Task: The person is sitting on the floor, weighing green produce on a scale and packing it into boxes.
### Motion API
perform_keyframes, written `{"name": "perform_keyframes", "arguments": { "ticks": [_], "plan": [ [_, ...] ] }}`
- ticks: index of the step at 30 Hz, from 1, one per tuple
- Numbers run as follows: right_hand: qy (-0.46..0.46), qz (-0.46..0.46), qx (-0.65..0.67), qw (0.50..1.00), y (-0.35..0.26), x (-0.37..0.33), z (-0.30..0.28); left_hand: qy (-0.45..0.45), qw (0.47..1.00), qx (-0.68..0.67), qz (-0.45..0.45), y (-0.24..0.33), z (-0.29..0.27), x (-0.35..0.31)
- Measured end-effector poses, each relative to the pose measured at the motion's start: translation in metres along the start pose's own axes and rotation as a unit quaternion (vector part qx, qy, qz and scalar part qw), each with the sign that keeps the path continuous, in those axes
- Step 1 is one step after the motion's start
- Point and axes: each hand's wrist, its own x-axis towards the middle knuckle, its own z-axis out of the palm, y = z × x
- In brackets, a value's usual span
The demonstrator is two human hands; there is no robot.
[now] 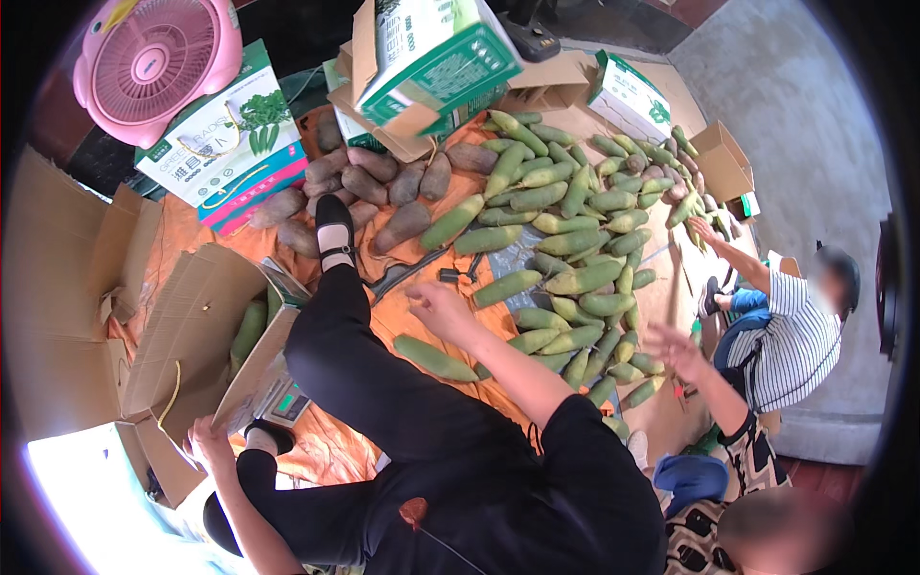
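— Fingers (422,295) of your right hand (439,305) were bent loosely and held nothing. One green gourd (433,358) lay just beside it on the orange sheet (182,230).

— And your left hand (206,443)?

— It gripped the cardboard box (206,335). Few gourds were inside; a big gourd pile (565,240) still waited.

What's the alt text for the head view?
A seated person's right hand hovers open over a pile of green gourds on an orange sheet; the left hand grips a cardboard box. Two other people sort nearby.
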Motion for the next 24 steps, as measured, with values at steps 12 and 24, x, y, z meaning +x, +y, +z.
{"name": "perform_keyframes", "arguments": {
  "ticks": [12,24],
  "plan": [
    [0.068,0.133,0.311,0.939,0.016,0.093,-0.03,0.0,1.0,0.011,0.005,0.004,-0.009,0.002],
    [0.207,0.143,0.488,0.836,-0.021,0.236,0.004,-0.009,0.999,-0.028,-0.012,0.024,-0.021,-0.001]
  ]
}}
